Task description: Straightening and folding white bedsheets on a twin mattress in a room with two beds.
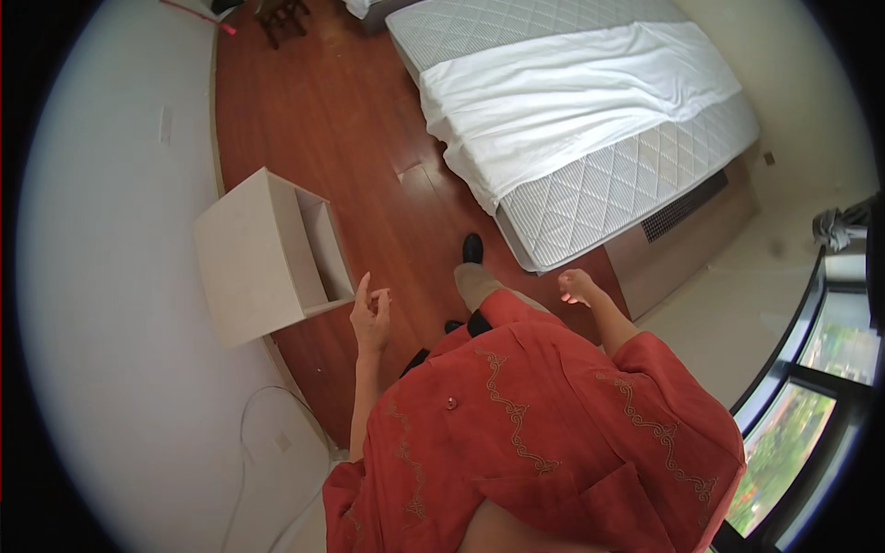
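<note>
My left hand [371, 319] is raised with its fingers apart and nothing in it. It is nearest to a pale box-shaped cabinet [252, 259] with an open compartment, overlapping its lower right corner in the picture; I cannot tell whether they touch. On the other side of my body, my right hand [578, 287] hangs with curled fingers, no object visible in it. Just beyond it lies the near corner of a quilted mattress [588, 207]. A creased white sheet [553, 110] is spread across the mattress's middle and drapes over one side.
Reddish wood flooring [311, 117] runs between the cabinet and the bed, with a lifted or mismatched board [418, 176]. A wooden stool [282, 21] stands at the far end. Loose cable [242, 435] hangs along the left wall. A window [781, 456] is at right.
</note>
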Motion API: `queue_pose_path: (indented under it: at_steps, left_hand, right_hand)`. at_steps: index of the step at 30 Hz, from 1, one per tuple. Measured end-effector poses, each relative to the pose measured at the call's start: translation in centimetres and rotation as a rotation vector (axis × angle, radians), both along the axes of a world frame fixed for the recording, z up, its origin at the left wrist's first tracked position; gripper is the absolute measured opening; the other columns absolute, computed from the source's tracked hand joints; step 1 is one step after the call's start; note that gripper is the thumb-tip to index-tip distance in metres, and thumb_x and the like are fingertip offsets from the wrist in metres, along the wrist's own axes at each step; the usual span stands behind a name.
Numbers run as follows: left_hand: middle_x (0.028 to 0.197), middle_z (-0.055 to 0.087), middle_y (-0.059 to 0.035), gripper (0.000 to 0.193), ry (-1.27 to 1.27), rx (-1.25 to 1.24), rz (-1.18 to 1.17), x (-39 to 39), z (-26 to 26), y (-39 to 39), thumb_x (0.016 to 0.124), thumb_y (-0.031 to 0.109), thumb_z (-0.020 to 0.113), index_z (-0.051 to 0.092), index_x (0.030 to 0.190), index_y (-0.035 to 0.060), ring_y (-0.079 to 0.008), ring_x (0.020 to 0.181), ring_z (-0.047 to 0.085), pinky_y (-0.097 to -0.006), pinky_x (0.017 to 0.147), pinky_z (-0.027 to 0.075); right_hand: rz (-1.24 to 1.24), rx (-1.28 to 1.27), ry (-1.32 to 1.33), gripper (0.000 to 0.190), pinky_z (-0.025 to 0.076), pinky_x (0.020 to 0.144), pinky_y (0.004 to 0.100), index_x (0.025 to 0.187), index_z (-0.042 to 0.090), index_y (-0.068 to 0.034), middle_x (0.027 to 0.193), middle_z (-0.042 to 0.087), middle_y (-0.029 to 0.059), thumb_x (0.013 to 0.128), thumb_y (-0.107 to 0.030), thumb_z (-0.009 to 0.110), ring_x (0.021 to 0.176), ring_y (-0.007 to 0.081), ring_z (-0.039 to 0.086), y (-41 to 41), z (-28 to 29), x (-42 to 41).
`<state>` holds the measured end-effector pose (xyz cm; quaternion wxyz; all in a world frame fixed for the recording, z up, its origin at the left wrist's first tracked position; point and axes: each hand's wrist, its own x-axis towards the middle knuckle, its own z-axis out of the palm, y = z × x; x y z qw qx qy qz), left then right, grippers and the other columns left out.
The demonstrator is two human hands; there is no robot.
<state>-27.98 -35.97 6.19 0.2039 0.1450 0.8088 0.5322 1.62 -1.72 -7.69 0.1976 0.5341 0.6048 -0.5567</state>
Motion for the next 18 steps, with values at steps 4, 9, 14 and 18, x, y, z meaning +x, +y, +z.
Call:
queue_pose_path:
  at_steps: [4, 9, 14, 18]
  left_hand:
    - [0.091, 0.064, -0.008, 0.048, 0.015, -0.003, -0.136, -4.1, 0.1, 3.3, 0.089, 0.007, 0.055, 0.039, 0.135, 0.0041, -0.0105, 0.081, 0.06, -0.0254, 0.074, 0.049]
    - [0.093, 0.063, -0.0092, 0.047, 0.005, -0.168, -0.161, -9.3, 0.8, 5.1, 0.091, 0.009, 0.054, 0.037, 0.135, 0.0041, -0.0111, 0.081, 0.06, -0.0245, 0.073, 0.05]
    - [0.09, 0.064, -0.0075, 0.047, -0.045, -0.228, -0.141, -13.0, 0.4, 8.5, 0.091, 0.008, 0.054, 0.038, 0.135, 0.005, -0.0105, 0.078, 0.06, -0.0239, 0.075, 0.049]
    - [0.092, 0.064, -0.0088, 0.047, -0.111, -0.353, -0.254, -13.6, -0.7, 12.0, 0.09, 0.007, 0.054, 0.039, 0.134, 0.0041, -0.0108, 0.08, 0.06, -0.0241, 0.074, 0.049]
  right_hand:
    - [-0.331, -0.092, 0.105, 0.028, 0.052, 0.051, 0.0295, 0.106, 0.057, -0.001, 0.083, 0.062, 0.0098, 0.088, -0.021, 0.051, 0.058, 0.0173, 0.061, 2.9, -3.4, -2.2]
    - [-0.385, -0.088, 0.197, 0.03, 0.052, 0.049, 0.0279, 0.107, 0.056, 0.001, 0.086, 0.063, 0.0122, 0.088, -0.022, 0.051, 0.061, 0.0191, 0.063, 6.6, -10.1, -9.5]
    - [-0.505, -0.1, 0.319, 0.034, 0.053, 0.053, 0.0303, 0.114, 0.054, 0.002, 0.088, 0.063, 0.0126, 0.087, -0.019, 0.051, 0.069, 0.0198, 0.063, 8.3, -13.9, -19.1]
    - [-0.625, 0.01, 0.269, 0.04, 0.052, 0.056, 0.0294, 0.12, 0.05, 0.002, 0.088, 0.063, 0.0133, 0.085, -0.018, 0.05, 0.074, 0.02, 0.063, 8.4, -18.3, -24.0]
